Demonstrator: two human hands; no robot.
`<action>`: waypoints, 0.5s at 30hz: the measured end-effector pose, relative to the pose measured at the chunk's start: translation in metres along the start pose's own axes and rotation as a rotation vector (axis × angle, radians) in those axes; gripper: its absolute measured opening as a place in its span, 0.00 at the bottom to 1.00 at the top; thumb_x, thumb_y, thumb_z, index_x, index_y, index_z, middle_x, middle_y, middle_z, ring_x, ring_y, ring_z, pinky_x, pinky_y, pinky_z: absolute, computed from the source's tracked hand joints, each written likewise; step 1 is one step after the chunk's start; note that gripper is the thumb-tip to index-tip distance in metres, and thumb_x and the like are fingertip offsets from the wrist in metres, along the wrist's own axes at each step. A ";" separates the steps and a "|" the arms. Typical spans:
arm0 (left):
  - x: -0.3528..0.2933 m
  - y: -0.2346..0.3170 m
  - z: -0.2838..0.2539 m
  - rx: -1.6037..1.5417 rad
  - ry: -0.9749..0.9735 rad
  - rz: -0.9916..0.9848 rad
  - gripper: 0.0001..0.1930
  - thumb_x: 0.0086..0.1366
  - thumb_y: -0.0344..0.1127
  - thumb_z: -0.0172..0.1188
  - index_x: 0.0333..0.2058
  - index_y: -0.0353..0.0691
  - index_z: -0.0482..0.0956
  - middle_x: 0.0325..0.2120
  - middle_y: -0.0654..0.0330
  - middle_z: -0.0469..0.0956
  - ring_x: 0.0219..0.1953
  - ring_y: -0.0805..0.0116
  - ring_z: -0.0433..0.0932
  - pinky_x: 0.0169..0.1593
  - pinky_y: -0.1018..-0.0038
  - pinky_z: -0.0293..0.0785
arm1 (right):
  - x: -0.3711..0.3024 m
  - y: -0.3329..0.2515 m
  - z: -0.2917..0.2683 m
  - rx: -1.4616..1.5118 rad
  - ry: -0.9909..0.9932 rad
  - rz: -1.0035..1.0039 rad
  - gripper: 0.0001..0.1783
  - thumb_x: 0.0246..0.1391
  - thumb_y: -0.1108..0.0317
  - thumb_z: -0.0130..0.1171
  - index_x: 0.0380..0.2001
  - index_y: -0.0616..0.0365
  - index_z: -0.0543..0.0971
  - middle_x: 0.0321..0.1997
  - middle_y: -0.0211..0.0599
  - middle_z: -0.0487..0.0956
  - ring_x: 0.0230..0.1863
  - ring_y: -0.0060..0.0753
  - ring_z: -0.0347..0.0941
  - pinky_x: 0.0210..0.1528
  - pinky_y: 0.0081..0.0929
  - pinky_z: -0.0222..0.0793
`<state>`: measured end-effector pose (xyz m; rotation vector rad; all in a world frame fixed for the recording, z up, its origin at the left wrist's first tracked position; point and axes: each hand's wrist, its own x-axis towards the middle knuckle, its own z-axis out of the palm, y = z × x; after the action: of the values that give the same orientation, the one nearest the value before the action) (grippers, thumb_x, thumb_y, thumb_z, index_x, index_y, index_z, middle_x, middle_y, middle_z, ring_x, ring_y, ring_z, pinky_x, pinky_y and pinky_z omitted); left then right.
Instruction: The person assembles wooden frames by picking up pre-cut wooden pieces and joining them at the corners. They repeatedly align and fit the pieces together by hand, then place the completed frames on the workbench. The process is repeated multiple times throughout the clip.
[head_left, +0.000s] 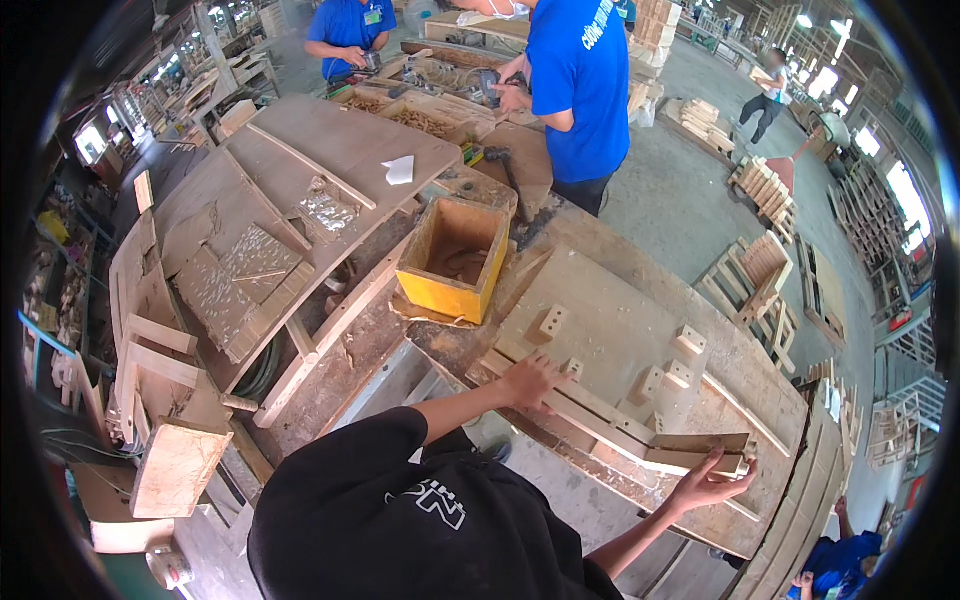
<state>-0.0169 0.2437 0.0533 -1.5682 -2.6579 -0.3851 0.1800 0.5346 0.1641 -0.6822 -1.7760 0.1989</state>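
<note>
A long pale wooden rail (600, 425) lies along the near edge of a workbench board. My left hand (530, 383) is closed over its left part, fingertips on the far side. At the right end, my right hand (708, 483) grips the end of a short wooden piece (690, 458), thumb on top and fingers at its end. That piece meets the rail at an angle; whether they are joined I cannot tell. Small drilled wooden blocks stand on the board, among them one block (551, 321) beyond my left hand and another (689, 340) farther right.
A yellow-sided wooden box (450, 262) with brown contents stands left of the board (590, 290). Thin strips (745, 412) lie at the right. On the left table (400, 140) are panels and white paper. A co-worker in blue (580, 90) stands across the bench.
</note>
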 end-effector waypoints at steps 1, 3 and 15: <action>-0.001 0.000 0.001 -0.010 -0.014 -0.007 0.48 0.47 0.65 0.64 0.63 0.46 0.63 0.42 0.51 0.75 0.49 0.53 0.72 0.60 0.55 0.62 | -0.001 0.000 0.001 -0.024 -0.006 -0.006 0.33 0.55 0.61 0.65 0.59 0.62 0.65 0.58 0.47 0.69 0.59 0.49 0.66 0.58 0.47 0.62; 0.001 0.000 -0.001 -0.034 -0.039 -0.007 0.48 0.47 0.65 0.64 0.63 0.46 0.63 0.41 0.51 0.75 0.49 0.53 0.72 0.60 0.55 0.63 | 0.000 -0.001 -0.001 -0.041 -0.007 -0.015 0.33 0.55 0.61 0.65 0.59 0.62 0.64 0.58 0.47 0.69 0.59 0.50 0.65 0.59 0.48 0.61; 0.001 -0.001 0.006 0.000 0.009 0.024 0.48 0.47 0.66 0.64 0.63 0.46 0.63 0.38 0.51 0.75 0.46 0.54 0.73 0.57 0.57 0.65 | -0.002 -0.004 -0.001 0.055 -0.037 0.173 0.38 0.48 0.64 0.71 0.59 0.62 0.64 0.56 0.45 0.70 0.57 0.47 0.66 0.58 0.46 0.62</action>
<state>-0.0175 0.2450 0.0473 -1.5924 -2.6298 -0.3907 0.1797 0.5302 0.1642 -0.7973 -1.7401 0.3786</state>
